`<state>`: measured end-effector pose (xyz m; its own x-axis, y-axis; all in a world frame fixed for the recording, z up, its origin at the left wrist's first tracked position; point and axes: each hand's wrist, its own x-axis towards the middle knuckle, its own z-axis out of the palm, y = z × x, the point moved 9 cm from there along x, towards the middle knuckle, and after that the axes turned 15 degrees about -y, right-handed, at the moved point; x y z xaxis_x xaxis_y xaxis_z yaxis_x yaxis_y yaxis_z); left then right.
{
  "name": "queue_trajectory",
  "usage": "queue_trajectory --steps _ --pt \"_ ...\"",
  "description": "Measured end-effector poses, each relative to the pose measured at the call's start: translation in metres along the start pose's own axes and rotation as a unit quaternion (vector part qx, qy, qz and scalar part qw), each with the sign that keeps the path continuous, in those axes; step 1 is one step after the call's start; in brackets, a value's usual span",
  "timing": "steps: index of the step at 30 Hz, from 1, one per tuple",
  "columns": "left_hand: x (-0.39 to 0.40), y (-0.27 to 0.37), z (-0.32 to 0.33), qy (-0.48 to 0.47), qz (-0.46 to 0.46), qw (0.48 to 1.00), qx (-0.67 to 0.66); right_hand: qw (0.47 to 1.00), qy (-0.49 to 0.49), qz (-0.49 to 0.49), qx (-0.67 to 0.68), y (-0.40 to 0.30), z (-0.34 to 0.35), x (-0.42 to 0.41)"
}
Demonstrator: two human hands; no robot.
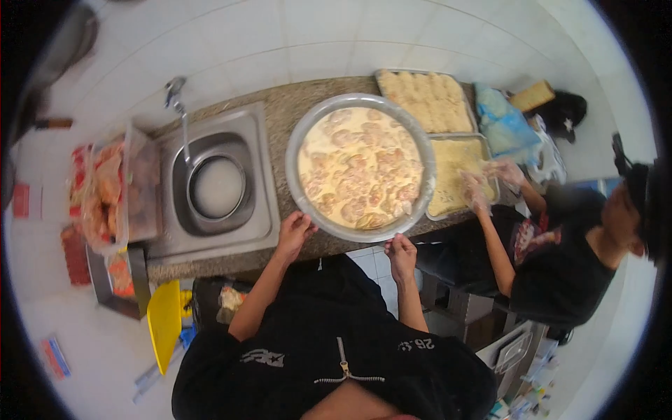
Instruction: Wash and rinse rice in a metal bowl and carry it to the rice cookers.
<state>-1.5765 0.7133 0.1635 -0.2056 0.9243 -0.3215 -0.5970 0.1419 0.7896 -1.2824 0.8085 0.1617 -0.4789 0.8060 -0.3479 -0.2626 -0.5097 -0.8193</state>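
Note:
A large round metal bowl [294, 184] stands on the granite countertop, filled with pieces of raw meat [357, 181] in a creamy yellowish liquid. My left hand [296, 233] is at the bowl's lower left rim, its thumb and fingers pinched at the edge. At the lower right rim, my right hand [401, 252] also has its fingertips on the edge. Whether either hand grips the rim firmly is hard to tell. To the bowl's right lie a tray of pale crumbs [451, 157] and, behind it, a tray of breaded pieces [428, 100].
A steel sink [265, 157] at left holds a round pot [218, 186] under a running tap [176, 94]. Beyond it stands a plastic tub of raw meat [126, 184]. At right, a co-worker's gloved hands [485, 184] are over the crumb tray, near plastic bags [506, 126].

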Motion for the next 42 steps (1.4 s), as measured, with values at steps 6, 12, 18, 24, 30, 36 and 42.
queue_trajectory --steps 6,12,18,24,30,36,42 --pt "-0.021 0.029 -0.050 0.033 0.036 0.999 0.018 0.951 -0.089 0.248 -0.163 0.049 0.062 -0.033" --pt "-0.110 0.097 -0.243 0.338 0.225 0.898 0.167 0.886 -0.347 0.123 -0.282 0.088 0.238 0.049" --pt "-0.106 0.141 -0.321 0.497 0.063 0.748 0.436 0.767 -0.343 -0.056 -0.539 0.117 0.386 0.120" --pt "-0.061 0.131 -0.371 0.468 0.013 0.762 0.447 0.602 -0.239 0.004 -0.762 0.181 0.407 0.232" --pt "-0.060 0.139 -0.382 0.476 0.009 0.757 0.447 0.599 -0.256 0.018 -0.758 0.198 0.408 0.257" --pt "-0.058 0.144 -0.374 0.473 0.025 0.738 0.481 0.597 -0.265 0.072 -0.754 0.199 0.400 0.252" --pt "-0.070 0.150 -0.365 0.462 0.070 0.735 0.491 0.632 -0.250 0.066 -0.730 0.181 0.400 0.233"
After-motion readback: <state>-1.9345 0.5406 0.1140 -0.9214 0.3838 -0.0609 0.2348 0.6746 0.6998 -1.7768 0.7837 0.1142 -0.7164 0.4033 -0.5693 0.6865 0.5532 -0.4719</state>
